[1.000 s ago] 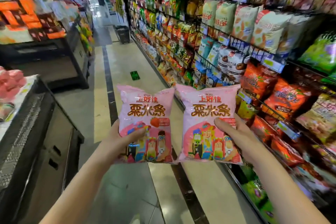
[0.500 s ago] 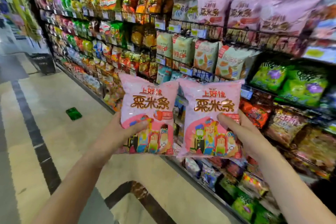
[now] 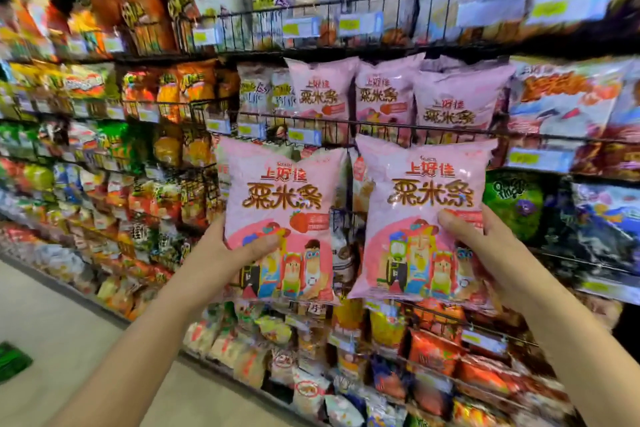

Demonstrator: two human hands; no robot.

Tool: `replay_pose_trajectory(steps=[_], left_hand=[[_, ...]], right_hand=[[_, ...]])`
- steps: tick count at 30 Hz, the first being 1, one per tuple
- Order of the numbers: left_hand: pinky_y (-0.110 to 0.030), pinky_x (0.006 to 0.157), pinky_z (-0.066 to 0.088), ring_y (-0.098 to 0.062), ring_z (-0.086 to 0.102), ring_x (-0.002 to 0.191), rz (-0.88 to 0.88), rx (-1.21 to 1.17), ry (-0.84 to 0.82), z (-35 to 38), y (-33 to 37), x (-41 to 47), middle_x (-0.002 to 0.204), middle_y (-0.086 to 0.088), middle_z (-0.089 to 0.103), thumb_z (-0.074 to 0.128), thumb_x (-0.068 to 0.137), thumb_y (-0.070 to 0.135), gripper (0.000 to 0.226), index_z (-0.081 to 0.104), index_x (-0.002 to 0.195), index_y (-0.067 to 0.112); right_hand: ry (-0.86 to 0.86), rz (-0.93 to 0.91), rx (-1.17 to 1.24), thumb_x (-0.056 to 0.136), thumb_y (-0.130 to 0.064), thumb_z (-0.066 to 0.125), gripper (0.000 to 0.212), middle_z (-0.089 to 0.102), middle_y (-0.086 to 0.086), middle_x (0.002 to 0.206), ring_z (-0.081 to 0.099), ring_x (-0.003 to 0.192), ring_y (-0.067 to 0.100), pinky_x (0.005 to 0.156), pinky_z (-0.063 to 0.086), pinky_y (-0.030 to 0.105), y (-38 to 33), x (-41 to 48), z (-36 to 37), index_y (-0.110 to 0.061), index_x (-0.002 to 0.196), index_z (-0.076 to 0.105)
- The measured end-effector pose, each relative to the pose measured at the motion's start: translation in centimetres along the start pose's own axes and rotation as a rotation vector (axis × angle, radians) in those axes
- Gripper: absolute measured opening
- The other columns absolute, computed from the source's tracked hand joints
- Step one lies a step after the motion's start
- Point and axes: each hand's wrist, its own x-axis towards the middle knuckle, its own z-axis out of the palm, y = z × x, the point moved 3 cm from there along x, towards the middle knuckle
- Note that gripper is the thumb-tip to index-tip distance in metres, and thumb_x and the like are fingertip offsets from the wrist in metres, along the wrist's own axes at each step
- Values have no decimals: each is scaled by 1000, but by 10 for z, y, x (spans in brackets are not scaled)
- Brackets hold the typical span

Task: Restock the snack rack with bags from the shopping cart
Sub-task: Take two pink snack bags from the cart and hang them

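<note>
This is a shop, seen from its snack aisle. A tall black wire rack point(image 3: 346, 49) runs along the aisle in many tiers, each crammed with glossy printed packets grouped by kind, such as three matching pink bags point(image 3: 384, 94) side by side. Small white and yellow price labels point(image 3: 300, 27) hang on the rail fronts, above a pale smooth floor point(image 3: 52, 322).

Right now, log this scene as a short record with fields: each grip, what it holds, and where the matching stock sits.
left grip: holds left pink bag upright, thumb on its front
right grip: holds right pink bag upright, thumb on its front
bags: side by side, same print
matching stock: shelf pink bags, a row of three just above, behind the wire rail
placed: neither held bag is on the rack yet
image: surrounding shelves blurred
</note>
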Motion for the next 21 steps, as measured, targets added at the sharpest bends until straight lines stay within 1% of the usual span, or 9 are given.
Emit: replay_pose_trajectory(steps=[2,4,7,10,13,15,17,19,21], left_hand=[[-21,73,57,-1,73,98,37,17,-18,12,8,35,105,20,77,83,74,40,53,57,120,45],[-20,80,57,10,69,94,62,35,-14,24,15,69,112,18,72,85,76,41,57,55,125,45],[-29,88,57,4,72,95,75,28,-50,39,15,119,118,16,73,86,66,49,78,54,136,37],[-16,74,54,6,71,90,143,64,-72,54,19,155,110,17,74,84,68,46,71,55,131,35],[-23,71,55,6,72,84,151,70,-108,65,21,186,96,25,76,85,67,49,59,56,118,42],[-28,80,56,4,73,88,167,68,-148,71,21,209,99,28,75,91,66,51,63,56,118,44],[-26,84,57,7,72,88,186,60,-157,77,24,229,100,20,76,94,65,52,68,56,120,41],[-19,74,55,9,69,79,214,45,-165,81,26,246,100,20,71,92,70,48,66,55,123,36],[-23,75,53,5,69,85,235,46,-205,83,29,260,106,18,72,87,61,68,84,56,131,33]], right_hand=[[63,-13,-19,54,-68,90,88,76,1,120,74,107,27,102,52,55,-1,19,-12,-29,129,62],[127,-33,-37,47,-71,91,96,76,0,119,74,107,25,100,54,53,-2,38,-25,-29,129,62],[176,-51,-52,56,-63,91,84,77,0,117,75,105,24,98,55,51,-6,63,-41,-30,128,63],[227,-58,-87,52,-68,91,86,77,-2,117,75,103,22,96,56,49,-12,82,-54,-32,126,63],[282,-54,-153,50,-70,89,89,77,-4,115,76,100,20,90,58,45,-20,95,-63,-33,127,62],[316,-46,-179,52,-70,87,85,78,-8,111,77,96,16,84,60,42,-25,101,-66,-37,125,61],[350,-47,-231,40,-82,85,88,78,-11,109,76,97,13,91,58,45,-27,107,-69,-44,117,63],[382,-53,-264,36,-86,83,88,78,-12,109,75,101,12,99,55,48,-29,111,-67,-45,112,66],[422,-41,-270,35,-85,83,84,78,-11,108,75,102,15,102,53,52,-31,116,-66,-48,108,68]])
